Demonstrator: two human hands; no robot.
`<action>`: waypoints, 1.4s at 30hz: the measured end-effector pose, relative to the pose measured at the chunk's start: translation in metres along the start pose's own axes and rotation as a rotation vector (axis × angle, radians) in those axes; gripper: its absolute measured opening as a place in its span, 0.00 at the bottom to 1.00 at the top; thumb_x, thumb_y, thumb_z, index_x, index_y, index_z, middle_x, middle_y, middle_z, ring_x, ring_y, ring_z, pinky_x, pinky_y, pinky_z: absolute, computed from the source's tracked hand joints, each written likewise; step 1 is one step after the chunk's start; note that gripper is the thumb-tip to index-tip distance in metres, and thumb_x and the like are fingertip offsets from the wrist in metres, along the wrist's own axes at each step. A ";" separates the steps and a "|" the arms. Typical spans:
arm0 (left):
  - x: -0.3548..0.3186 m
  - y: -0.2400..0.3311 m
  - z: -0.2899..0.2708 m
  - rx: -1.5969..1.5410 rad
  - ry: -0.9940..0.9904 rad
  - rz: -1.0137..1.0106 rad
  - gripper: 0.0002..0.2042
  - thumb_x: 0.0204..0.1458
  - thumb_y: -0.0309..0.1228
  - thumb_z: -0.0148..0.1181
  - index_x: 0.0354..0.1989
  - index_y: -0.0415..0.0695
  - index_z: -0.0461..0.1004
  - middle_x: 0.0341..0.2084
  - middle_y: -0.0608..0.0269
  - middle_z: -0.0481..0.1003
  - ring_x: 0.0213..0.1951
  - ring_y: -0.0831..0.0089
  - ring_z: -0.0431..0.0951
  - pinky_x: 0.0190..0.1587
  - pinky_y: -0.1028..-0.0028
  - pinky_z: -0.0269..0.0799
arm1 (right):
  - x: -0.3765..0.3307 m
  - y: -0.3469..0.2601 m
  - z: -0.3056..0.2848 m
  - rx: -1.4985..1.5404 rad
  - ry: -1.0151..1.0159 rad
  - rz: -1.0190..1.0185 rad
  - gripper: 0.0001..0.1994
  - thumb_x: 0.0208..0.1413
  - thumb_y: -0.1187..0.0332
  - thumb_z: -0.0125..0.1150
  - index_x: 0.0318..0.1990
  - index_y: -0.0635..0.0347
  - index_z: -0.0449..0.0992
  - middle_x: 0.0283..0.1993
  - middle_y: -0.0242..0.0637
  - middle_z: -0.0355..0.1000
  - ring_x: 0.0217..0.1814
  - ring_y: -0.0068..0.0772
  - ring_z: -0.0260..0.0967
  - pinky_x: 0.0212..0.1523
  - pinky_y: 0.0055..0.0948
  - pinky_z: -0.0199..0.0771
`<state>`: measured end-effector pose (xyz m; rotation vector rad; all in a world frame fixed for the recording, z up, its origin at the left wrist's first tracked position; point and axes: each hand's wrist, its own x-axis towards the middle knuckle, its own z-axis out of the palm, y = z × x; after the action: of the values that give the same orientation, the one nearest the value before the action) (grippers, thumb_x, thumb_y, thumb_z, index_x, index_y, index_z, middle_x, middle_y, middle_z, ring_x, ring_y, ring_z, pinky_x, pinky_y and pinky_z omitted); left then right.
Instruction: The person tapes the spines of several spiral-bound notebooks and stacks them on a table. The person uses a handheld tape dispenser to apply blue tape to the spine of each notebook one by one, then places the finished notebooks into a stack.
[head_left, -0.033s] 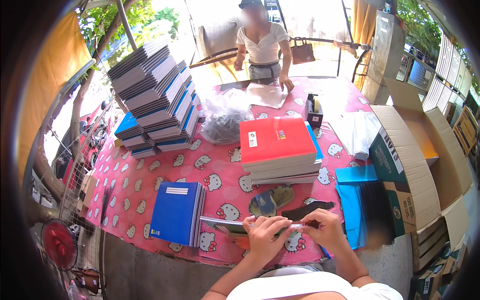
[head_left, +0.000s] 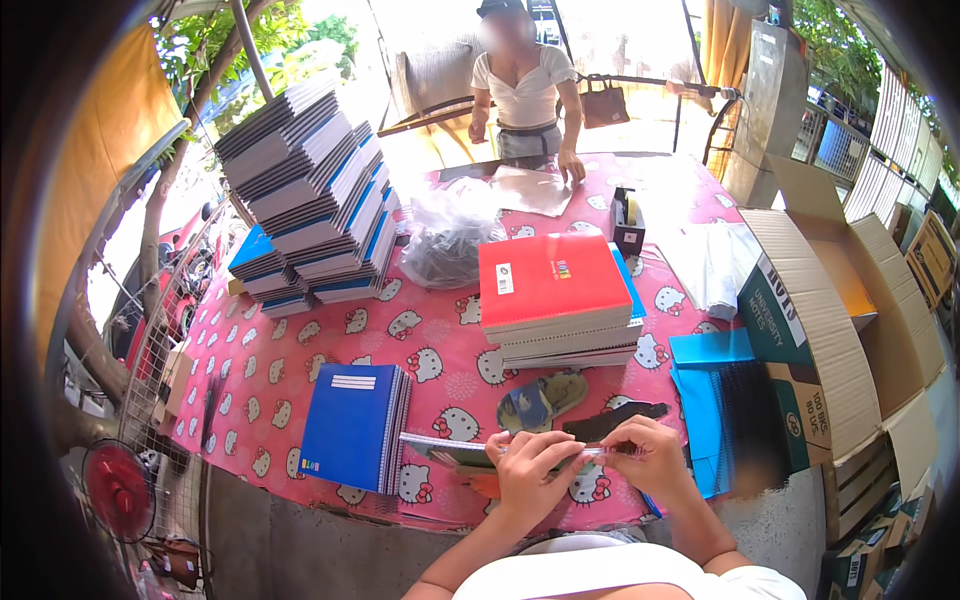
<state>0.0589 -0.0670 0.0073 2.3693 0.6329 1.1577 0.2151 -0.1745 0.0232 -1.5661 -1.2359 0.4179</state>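
Observation:
A thin spiral notebook (head_left: 445, 450) stands edge-on at the near side of the table, its bound edge facing up. My left hand (head_left: 535, 475) has its fingers closed over this edge. At the notebook's right end, my right hand (head_left: 645, 458) pinches the edge, fingertips close to the left hand's. Both hands hide much of the notebook. Left of it lies a pile of blue spiral notebooks (head_left: 350, 420). Just beyond my hands are a sandal-shaped camouflage-coloured item (head_left: 542, 400) and a flat dark strip (head_left: 628, 415). Something orange (head_left: 485, 486) shows under the notebook.
A red-topped notebook stack (head_left: 557, 285) sits mid-table, a tall notebook stack (head_left: 310, 200) far left. Nearby are a plastic bag (head_left: 445, 245) and tape dispenser (head_left: 628, 225). Blue covers and black coils (head_left: 745, 425) lie right, beside an open carton (head_left: 820, 330). Another person (head_left: 525, 85) stands opposite.

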 end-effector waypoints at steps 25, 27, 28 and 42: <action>-0.002 -0.002 0.010 -0.020 -0.008 0.079 0.06 0.44 0.33 0.69 0.31 0.56 0.82 0.28 0.78 0.77 0.33 0.79 0.73 0.54 0.62 0.47 | 0.003 0.006 0.002 -0.051 0.001 -0.049 0.10 0.43 0.73 0.72 0.32 0.65 0.78 0.30 0.36 0.74 0.26 0.23 0.70 0.26 0.22 0.69; -0.003 -0.002 0.010 -0.016 -0.006 0.075 0.06 0.44 0.33 0.68 0.32 0.55 0.82 0.28 0.78 0.77 0.33 0.79 0.73 0.54 0.62 0.48 | 0.007 0.003 -0.001 -0.099 -0.038 -0.064 0.10 0.43 0.73 0.72 0.33 0.65 0.78 0.31 0.36 0.73 0.26 0.23 0.70 0.26 0.22 0.69; -0.003 -0.003 0.011 -0.013 -0.002 0.073 0.06 0.44 0.33 0.68 0.32 0.55 0.82 0.28 0.78 0.77 0.33 0.79 0.73 0.54 0.62 0.48 | 0.007 0.002 -0.001 -0.086 -0.046 -0.051 0.10 0.43 0.73 0.72 0.34 0.65 0.78 0.31 0.36 0.74 0.28 0.25 0.72 0.27 0.23 0.70; 0.001 0.001 0.004 0.030 -0.055 0.013 0.08 0.46 0.37 0.68 0.35 0.53 0.82 0.29 0.74 0.77 0.34 0.76 0.73 0.51 0.64 0.51 | 0.003 0.002 -0.002 0.001 -0.016 -0.047 0.10 0.43 0.78 0.70 0.35 0.65 0.79 0.32 0.35 0.73 0.29 0.23 0.71 0.29 0.21 0.70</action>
<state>0.0628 -0.0685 0.0061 2.4250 0.6206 1.0918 0.2189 -0.1728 0.0227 -1.5328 -1.2825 0.4013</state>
